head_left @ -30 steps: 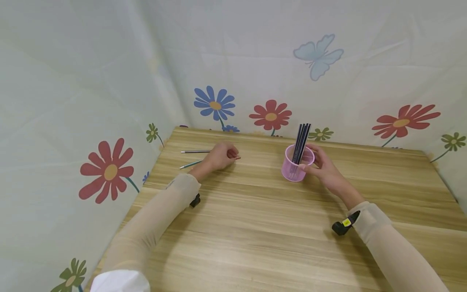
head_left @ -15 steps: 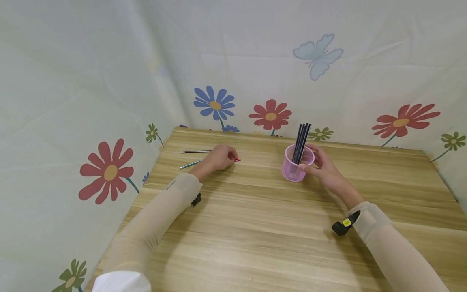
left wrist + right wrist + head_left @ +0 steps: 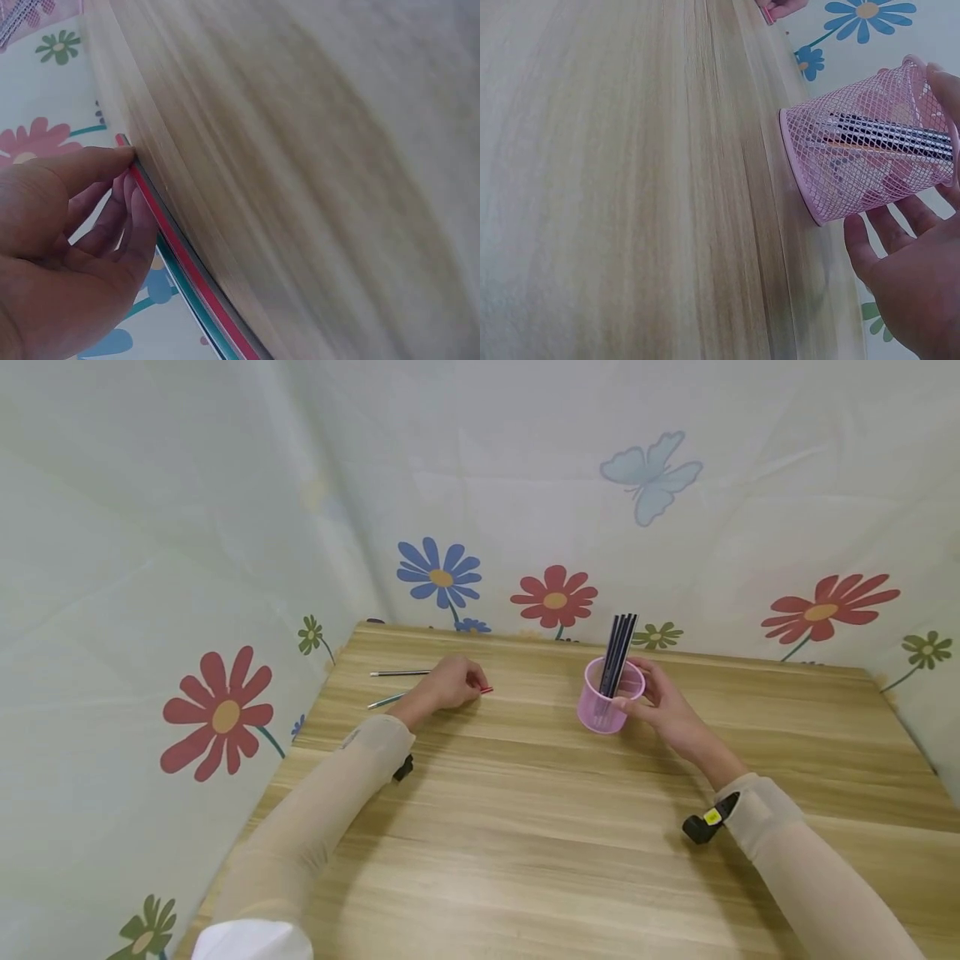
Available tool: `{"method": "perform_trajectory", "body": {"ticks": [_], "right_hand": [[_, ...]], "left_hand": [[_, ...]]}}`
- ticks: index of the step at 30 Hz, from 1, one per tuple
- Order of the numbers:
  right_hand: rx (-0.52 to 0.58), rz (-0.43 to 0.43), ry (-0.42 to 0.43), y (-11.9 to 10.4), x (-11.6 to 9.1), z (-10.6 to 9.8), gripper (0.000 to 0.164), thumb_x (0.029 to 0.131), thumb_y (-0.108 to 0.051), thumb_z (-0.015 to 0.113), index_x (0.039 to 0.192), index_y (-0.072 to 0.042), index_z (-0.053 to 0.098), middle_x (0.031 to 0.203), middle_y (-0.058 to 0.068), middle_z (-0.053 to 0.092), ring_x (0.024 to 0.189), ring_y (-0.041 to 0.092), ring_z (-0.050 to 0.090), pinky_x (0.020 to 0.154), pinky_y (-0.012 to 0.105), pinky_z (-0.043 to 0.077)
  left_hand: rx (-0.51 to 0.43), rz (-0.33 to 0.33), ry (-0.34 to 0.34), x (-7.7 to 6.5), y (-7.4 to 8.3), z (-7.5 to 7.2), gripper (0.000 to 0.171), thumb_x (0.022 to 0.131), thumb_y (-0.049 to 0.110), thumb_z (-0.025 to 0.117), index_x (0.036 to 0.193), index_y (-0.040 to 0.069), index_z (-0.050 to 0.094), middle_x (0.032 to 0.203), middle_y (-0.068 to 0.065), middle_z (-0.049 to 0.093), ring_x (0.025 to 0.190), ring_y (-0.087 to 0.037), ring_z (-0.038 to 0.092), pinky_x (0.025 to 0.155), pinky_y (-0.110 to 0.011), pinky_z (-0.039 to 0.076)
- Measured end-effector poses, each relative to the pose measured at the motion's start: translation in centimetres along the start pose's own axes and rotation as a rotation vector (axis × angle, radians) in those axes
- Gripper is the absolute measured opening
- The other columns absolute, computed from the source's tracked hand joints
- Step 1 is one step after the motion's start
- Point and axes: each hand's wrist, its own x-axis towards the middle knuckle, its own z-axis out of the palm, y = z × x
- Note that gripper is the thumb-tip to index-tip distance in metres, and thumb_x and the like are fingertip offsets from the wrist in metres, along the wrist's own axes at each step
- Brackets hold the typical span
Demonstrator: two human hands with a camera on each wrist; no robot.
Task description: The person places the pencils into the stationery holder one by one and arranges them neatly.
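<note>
In the head view, my left hand point(image 3: 453, 682) is low over the table's far left part, and a red tip pokes out past its fingertips. The left wrist view shows this as a long red pencil point(image 3: 180, 244), pinched near one end between thumb and fingers. A teal pencil point(image 3: 387, 701) and a dark pencil point(image 3: 399, 673) lie behind that hand, partly hidden by it. My right hand point(image 3: 666, 705) holds a pink mesh pencil cup point(image 3: 597, 715) round its side. The cup stands upright on the table with several dark pencils point(image 3: 618, 647) leaning in it.
The wood-grain table point(image 3: 495, 852) meets a flower-printed cloth point(image 3: 495, 485) along its back and left edges. A black wrist camera point(image 3: 701, 828) sits under the right cuff, and another black camera point(image 3: 403, 768) under the left.
My left hand has shifted very slightly, and the red pencil end now shows more clearly at its fingertips. The right hand and the cup have stayed in place.
</note>
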Motion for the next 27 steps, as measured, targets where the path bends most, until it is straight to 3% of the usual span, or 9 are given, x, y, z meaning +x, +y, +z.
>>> {"method": "perform_trajectory", "body": {"ticks": [9,17,27], "right_hand": [[0.025,-0.016,-0.003,0.19,0.21,-0.06,0.074,0.101,-0.006,0.072,0.162,-0.004,0.03,0.162,0.025,0.041,0.153,0.043,0.033,0.124,0.062,0.024],[-0.004,-0.027,-0.001,0.5,0.08,-0.01,0.074,0.101,-0.009,0.073,0.162,-0.008,0.032,0.161,0.024,0.043,0.152,0.042,0.036,0.123,0.06,0.028],[0.018,-0.022,-0.013,-0.15,0.0,0.06,0.076,0.1,-0.009,0.073,0.163,-0.008,0.031,0.161,0.025,0.041,0.153,0.043,0.033,0.124,0.064,0.023]], "left_hand": [[-0.015,0.003,-0.005,0.12,0.16,-0.34,0.014,0.093,-0.001,0.073,0.102,0.007,0.08,0.091,-0.004,0.072,0.086,-0.019,0.062,0.079,-0.032,0.052],[-0.015,-0.015,-0.008,-0.04,0.17,0.04,0.013,0.095,0.001,0.072,0.103,0.008,0.08,0.094,-0.004,0.072,0.089,-0.02,0.062,0.082,-0.034,0.053],[-0.012,-0.001,-0.004,-0.29,0.05,0.04,0.012,0.095,0.003,0.073,0.104,0.007,0.079,0.095,-0.005,0.073,0.091,-0.02,0.065,0.085,-0.036,0.055]]}}
